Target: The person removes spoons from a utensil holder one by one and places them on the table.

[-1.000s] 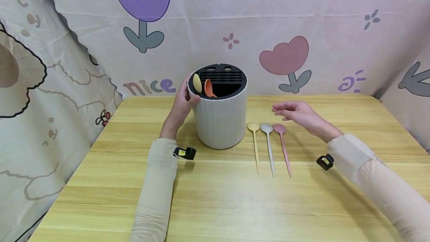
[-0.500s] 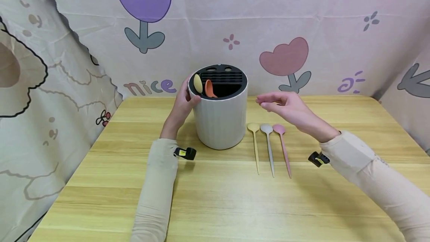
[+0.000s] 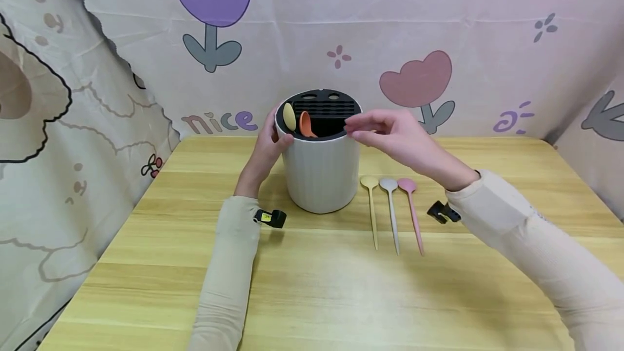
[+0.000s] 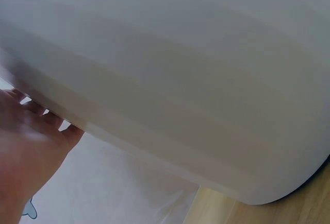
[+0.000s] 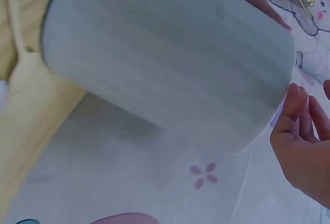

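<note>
A white ribbed holder (image 3: 322, 177) with a black slotted top stands upright on the table. In its top are a yellow utensil head (image 3: 289, 116) and an orange one (image 3: 305, 124), both on the left side. My left hand (image 3: 265, 150) is around the holder's upper left side, thumb at the rim; its fingers rest along the wall in the left wrist view. At the right rim is my right hand (image 3: 395, 137), holding nothing, fingers loosely bent; contact with the rim I cannot tell. Below it lie a yellow spoon (image 3: 369, 182), a grey spoon (image 3: 389, 184) and a pink spoon (image 3: 407, 184).
The wooden table (image 3: 312, 286) reaches back to a patterned cloth (image 3: 302, 31) hanging behind the holder. Another part of the cloth hangs along the left side. The three loose spoons lie side by side, handles toward the table's front edge.
My right hand has moved left and slightly up, from above the loose spoons to the holder's right rim. The left hand has stayed on the holder.
</note>
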Available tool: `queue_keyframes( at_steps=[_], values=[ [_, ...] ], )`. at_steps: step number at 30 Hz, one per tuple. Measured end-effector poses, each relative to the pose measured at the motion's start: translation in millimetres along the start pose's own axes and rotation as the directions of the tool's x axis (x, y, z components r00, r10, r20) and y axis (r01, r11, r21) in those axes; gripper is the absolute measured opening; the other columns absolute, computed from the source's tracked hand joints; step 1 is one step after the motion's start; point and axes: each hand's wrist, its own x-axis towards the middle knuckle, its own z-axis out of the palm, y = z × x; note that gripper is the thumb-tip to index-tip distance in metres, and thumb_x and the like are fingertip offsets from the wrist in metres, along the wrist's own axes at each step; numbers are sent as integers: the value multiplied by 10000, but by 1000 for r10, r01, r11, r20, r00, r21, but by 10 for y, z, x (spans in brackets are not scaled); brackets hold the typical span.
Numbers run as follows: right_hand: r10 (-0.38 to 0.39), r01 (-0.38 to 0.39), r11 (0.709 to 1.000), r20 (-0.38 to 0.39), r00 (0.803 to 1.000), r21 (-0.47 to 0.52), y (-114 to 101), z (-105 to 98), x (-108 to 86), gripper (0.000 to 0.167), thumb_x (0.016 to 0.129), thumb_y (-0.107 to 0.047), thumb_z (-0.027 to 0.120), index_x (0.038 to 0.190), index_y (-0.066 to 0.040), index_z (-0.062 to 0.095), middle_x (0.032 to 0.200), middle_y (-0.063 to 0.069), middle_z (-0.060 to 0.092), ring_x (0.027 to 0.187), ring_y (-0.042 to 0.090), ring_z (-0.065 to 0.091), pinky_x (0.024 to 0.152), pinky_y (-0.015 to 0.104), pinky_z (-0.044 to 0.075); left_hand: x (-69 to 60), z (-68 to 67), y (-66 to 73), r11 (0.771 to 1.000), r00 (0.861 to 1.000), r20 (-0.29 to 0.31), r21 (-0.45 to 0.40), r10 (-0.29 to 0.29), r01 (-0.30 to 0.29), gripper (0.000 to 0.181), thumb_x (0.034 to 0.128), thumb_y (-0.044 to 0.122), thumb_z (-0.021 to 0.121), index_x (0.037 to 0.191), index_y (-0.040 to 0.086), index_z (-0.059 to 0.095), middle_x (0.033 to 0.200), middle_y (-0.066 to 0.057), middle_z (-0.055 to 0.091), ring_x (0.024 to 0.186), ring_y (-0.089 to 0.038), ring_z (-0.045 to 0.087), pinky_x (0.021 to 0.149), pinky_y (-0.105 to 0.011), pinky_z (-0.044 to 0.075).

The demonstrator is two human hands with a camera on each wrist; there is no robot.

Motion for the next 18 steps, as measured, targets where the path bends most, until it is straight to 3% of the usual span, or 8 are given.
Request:
queue_keyframes(
  at_steps=[10,18],
  values=[
    [-32,35,998,85,996,-44,-250,163,331,286,926,-135,654,1187,-22,669,1143,104,678,1007,161,648,871,306,505,-3,-22,-7,1000,1000,-2,-16,-9,9,1316,563,842,653,1538,91,188,1541,-98,280,1388,-235,304,1126,-403,273],
    [67,-58,991,78,995,-118,-382,267,460,284,913,-99,646,1182,-11,666,1098,108,695,842,213,648,633,284,531,6,-11,-10,1000,1000,9,-7,-26,26,1309,564,842,652,1542,109,182,1550,-88,266,1398,-235,291,1125,-428,269]
  ],
)
